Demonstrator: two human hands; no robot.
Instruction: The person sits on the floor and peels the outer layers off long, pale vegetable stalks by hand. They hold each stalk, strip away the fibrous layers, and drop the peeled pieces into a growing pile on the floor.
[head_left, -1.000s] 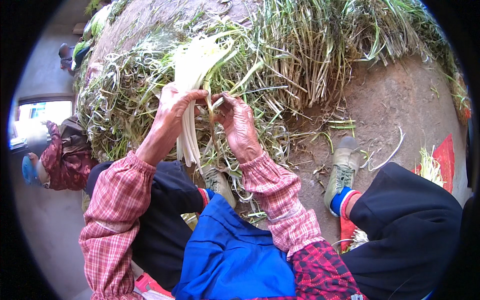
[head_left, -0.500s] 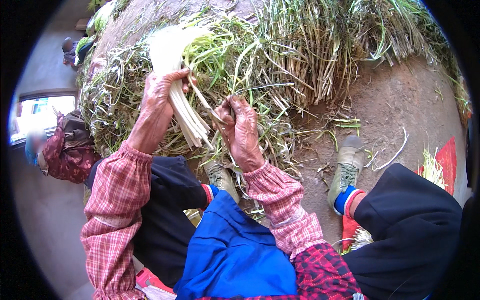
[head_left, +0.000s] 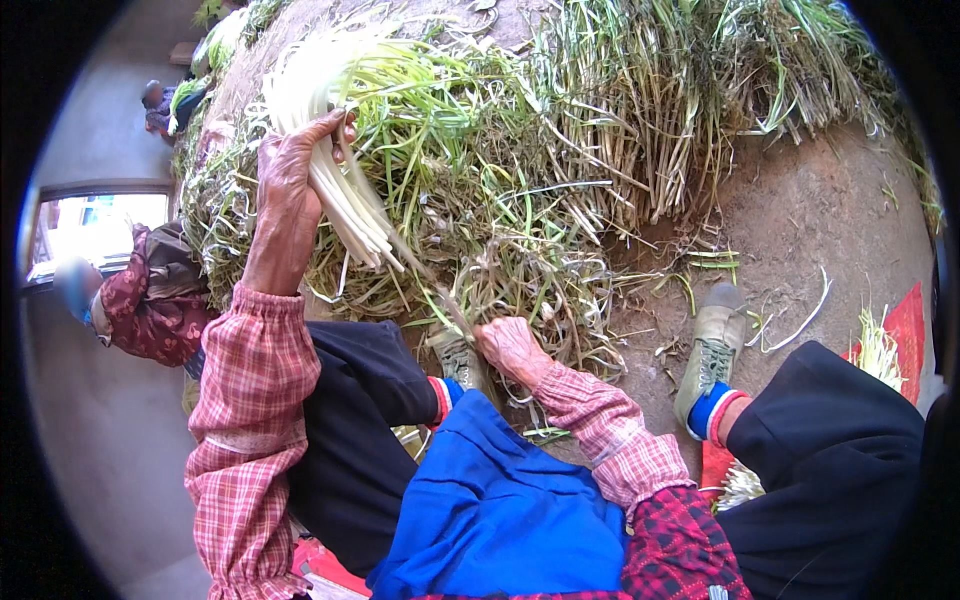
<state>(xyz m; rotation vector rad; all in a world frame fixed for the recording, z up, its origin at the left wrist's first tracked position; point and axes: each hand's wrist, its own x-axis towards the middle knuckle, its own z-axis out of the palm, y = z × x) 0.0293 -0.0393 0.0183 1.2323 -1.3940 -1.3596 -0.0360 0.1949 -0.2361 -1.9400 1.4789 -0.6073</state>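
My left hand (head_left: 287, 172) is closed round a bunch of pale green-and-white stalks (head_left: 350, 205), which look like garlic chives or young leeks. The white ends point down toward my knees, and the leafy tops glare bright beyond the hand. A thin brownish strip (head_left: 400, 250), blurred in part, runs from the bunch down to my right hand (head_left: 512, 350). That hand is closed on the strip's lower end, low beside my shoe (head_left: 458, 358), with most of its fingers turned out of sight. Withered leaves (head_left: 520, 290) lie heaped just beyond it.
Bundles of dry-stemmed greens (head_left: 640, 130) lie at the far right of the earth floor (head_left: 800, 220). Red sheets with pale stalks (head_left: 872, 345) rest beside my right leg. A person in a maroon patterned top (head_left: 150, 300) sits at the left, another (head_left: 165, 110) farther off.
My right hand has moved down from beside the bunch toward my shoe, drawing the strip with it. My left hand and the bunch have shifted up and left.
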